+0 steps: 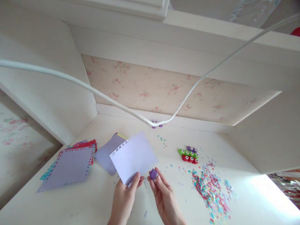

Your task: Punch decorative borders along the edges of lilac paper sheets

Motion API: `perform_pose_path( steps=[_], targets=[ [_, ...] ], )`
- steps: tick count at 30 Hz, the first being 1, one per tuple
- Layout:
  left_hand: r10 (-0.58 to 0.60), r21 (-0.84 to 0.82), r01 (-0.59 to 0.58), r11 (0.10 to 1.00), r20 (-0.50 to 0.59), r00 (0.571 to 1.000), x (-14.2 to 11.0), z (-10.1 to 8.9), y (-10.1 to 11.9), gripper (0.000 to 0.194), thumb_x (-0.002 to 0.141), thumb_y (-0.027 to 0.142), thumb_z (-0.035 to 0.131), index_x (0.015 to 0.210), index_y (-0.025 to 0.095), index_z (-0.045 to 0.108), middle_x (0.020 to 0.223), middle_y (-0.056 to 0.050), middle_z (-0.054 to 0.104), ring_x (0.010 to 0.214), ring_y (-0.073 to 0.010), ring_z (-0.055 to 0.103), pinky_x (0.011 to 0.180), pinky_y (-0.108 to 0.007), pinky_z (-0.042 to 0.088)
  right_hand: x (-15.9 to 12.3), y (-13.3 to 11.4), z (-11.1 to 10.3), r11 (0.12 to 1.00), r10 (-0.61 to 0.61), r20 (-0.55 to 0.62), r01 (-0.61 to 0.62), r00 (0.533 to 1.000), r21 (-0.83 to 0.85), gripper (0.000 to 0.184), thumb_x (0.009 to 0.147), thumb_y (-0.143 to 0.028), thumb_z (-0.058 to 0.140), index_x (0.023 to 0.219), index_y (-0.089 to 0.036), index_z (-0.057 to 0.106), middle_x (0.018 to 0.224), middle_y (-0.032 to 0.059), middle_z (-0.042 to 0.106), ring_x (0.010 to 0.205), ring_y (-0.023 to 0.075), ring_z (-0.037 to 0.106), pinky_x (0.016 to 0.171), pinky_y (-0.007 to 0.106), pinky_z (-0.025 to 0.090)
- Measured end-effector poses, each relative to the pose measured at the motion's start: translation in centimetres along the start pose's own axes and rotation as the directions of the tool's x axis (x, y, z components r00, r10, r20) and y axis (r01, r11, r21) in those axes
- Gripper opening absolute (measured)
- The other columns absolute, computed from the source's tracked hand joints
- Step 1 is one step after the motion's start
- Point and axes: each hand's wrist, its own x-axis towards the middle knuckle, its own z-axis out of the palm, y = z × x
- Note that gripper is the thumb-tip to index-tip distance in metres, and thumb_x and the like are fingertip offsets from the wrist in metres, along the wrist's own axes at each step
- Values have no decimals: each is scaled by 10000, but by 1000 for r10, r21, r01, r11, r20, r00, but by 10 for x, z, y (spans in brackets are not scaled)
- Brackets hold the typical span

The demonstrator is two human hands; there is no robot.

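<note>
Pinched at its near corner, a lilac sheet of paper (136, 156) is held up by my left hand (125, 195). Small shapes are punched along its upper left edge, and its right edge also looks notched. My right hand (164, 197) grips a small purple paper punch (153, 174) between thumb and fingers, just right of the sheet and apart from it. Behind the held sheet lies a stack of lilac paper (109, 153) with a yellow edge showing. Farther left rests a pile of punched sheets (72, 162), lilac on top with red and turquoise beneath.
Several purple, green and red punches (189, 154) stand grouped right of my hands. Near them spreads a heap of colourful confetti (212, 190). More purple punches (156, 124) sit by the back wall. A white cable (122, 107) hangs across the view in front.
</note>
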Motion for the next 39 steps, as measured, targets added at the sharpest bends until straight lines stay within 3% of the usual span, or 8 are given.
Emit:
perform_pose_path(
  steps=[3,10,22,39],
  targets=[
    [29,33,-30,999,36,999,-4,4,-3,499,764,511,735,998,71,722,941,-160,774,926,-319,734,835,-343,609,-5,1,6,999,-25,32,26,999,-43,527,701,-270,854,1193,-212,674,1223,81,678,1113,233,637,1041,369,459],
    [96,157,-106,982,69,993,-8,2,-5,471,799,542,682,963,107,758,969,-155,770,944,-331,728,830,-344,606,-5,3,5,993,-29,67,37,997,-112,453,685,-306,863,1101,-209,711,1158,82,706,1055,237,635,1043,395,404],
    [179,328,-205,922,108,978,-8,-3,-5,415,815,564,646,834,175,788,866,-128,783,833,-297,747,735,-274,593,-4,0,9,987,-69,65,77,996,-138,275,717,-304,836,960,-220,740,977,53,721,910,201,626,919,338,460],
    [115,289,-147,946,123,986,-7,-5,-10,434,773,591,675,829,168,757,823,-119,780,798,-294,741,708,-281,596,-6,-6,17,973,-66,177,103,982,-207,187,814,-342,745,900,-178,729,865,61,696,786,197,605,858,357,455]
  ],
)
